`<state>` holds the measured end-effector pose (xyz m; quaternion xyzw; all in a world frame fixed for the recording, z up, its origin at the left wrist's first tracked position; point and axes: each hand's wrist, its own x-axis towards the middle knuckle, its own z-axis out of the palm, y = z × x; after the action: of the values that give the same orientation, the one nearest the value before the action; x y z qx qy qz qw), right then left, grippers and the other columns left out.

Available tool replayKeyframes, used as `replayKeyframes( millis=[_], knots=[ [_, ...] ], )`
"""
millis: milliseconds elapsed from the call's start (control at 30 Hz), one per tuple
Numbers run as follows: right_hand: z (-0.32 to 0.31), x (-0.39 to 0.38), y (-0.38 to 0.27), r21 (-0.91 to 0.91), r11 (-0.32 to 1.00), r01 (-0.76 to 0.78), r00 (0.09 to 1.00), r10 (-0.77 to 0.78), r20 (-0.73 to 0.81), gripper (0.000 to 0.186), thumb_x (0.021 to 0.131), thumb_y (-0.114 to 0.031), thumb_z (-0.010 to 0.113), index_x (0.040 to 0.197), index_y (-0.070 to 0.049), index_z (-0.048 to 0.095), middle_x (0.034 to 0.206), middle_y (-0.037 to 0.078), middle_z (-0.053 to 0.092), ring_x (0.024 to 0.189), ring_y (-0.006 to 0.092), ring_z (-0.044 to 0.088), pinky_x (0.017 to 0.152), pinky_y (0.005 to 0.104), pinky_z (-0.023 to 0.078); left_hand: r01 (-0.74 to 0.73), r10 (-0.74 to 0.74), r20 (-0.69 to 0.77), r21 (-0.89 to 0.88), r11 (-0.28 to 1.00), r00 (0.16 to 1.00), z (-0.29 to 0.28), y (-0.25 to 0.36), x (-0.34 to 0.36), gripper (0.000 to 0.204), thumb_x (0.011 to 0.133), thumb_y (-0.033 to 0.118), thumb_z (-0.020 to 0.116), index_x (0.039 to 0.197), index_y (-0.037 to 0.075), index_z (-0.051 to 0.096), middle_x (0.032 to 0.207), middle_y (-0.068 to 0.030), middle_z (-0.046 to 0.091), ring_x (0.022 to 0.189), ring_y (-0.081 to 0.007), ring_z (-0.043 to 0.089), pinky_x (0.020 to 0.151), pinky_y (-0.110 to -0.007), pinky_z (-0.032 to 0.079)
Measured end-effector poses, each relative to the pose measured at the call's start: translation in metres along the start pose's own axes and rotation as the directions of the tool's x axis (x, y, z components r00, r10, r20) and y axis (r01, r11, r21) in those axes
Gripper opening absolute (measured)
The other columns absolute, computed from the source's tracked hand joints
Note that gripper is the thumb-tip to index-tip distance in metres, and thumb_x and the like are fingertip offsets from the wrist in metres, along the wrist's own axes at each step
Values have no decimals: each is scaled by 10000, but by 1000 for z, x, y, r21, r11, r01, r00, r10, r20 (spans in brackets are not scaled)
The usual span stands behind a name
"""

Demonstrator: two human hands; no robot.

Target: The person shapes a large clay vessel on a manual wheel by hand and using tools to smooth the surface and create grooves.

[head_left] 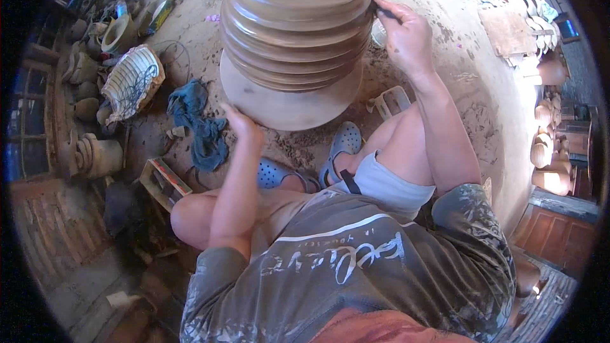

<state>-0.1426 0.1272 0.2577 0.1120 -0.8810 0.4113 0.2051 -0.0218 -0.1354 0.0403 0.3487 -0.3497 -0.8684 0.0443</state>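
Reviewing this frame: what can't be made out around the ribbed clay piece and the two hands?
Head view only:
- Right hand: its fingertips press a small tool against the ribbed clay pot; too small to identify.
- Left hand: palm hidden at the round wheel board edge.
- Pot's top: cut off by the upper edge.
- Pots on right shelves: blurred near the rim.

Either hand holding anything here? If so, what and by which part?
Right hand pinches a small dark tool by its rear end, tip against the ribbed clay pot. Left hand holds nothing; it rests on the round wheel board's edge.
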Motion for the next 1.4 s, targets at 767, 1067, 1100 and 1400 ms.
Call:
replayKeyframes(
  millis=[767, 1067, 1100, 1400],
  knots=[
    [-10, -13, -6, 42, 999, -32, 999, 31, 18, 277, 926, -69, 638, 1178, -44, 749, 1130, 157, 760, 979, 197, 739, 897, 293, 543, 358, -368, -15, 272, 893, 930, -15, -120, -61, 763, 1020, 703, 371, 1545, 149, 360, 1504, -109, 468, 1234, -306, 537, 905, -495, 454],
    [0, -8, -2, 24, 996, 87, 996, -87, -8, 292, 918, -86, 633, 1183, -64, 753, 1100, 152, 765, 919, 184, 736, 852, 287, 544, 72, -38, -112, 319, 945, 993, -2, -106, -49, 704, 1053, 624, 387, 1538, 114, 356, 1407, -117, 533, 1251, -287, 518, 1026, -490, 438],
    [0, -6, 3, 11, 994, 109, 994, -109, -13, 291, 919, -90, 634, 1183, -70, 755, 1089, 146, 767, 899, 181, 733, 839, 286, 543, 214, -230, -16, 436, 874, 973, -11, -120, -70, 673, 1054, 617, 399, 1515, 128, 368, 1321, -104, 566, 1170, -268, 537, 947, -478, 463],
    [1, -7, -7, 56, 996, 74, 997, -75, 16, 277, 927, -111, 640, 1176, -82, 758, 922, 98, 768, 711, 144, 655, 732, 294, 525, -6, 10, -89, 45, 999, 996, -33, -36, 18, 864, 1013, 726, 328, 1595, 90, 286, 1603, -151, 391, 1445, -326, 400, 1190, -486, 332]
  ],
)
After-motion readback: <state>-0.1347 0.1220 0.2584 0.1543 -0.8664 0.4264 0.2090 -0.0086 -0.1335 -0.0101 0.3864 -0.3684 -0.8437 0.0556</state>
